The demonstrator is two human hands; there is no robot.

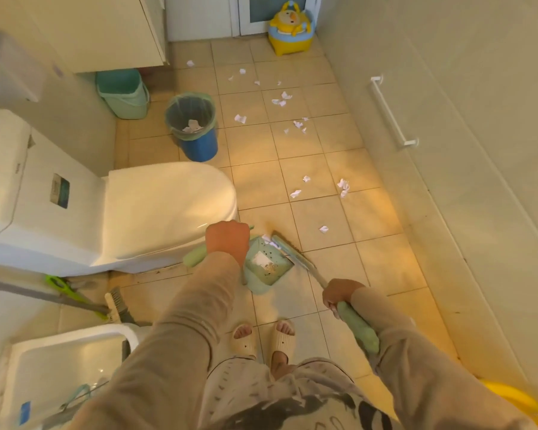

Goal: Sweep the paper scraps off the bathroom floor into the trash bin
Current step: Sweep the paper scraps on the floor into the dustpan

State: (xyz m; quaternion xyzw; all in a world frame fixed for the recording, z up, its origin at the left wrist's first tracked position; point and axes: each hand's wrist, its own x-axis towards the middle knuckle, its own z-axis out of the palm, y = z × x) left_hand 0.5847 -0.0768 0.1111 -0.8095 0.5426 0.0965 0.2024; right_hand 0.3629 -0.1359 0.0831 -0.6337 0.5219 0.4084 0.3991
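Note:
My left hand [228, 240] grips the green handle of a pale green dustpan [266, 270] resting on the tile floor beside the toilet. A white scrap and dark crumbs lie in the pan. My right hand [339, 293] holds the green handle of a small broom [292, 252], its bristles at the pan's mouth against a scrap. Several white paper scraps [295, 193] lie scattered over the tiles ahead, up toward the far door. The blue trash bin [194, 125], lined with a green bag, stands beyond the toilet with paper inside.
A white toilet [156, 209] fills the left. A green bucket [123, 93] sits behind the bin under a cabinet. A yellow child's potty [291, 29] stands by the far door. A sink [66, 364] and a floor brush [115, 302] are at lower left. A wall with a towel bar [390, 113] runs along the right.

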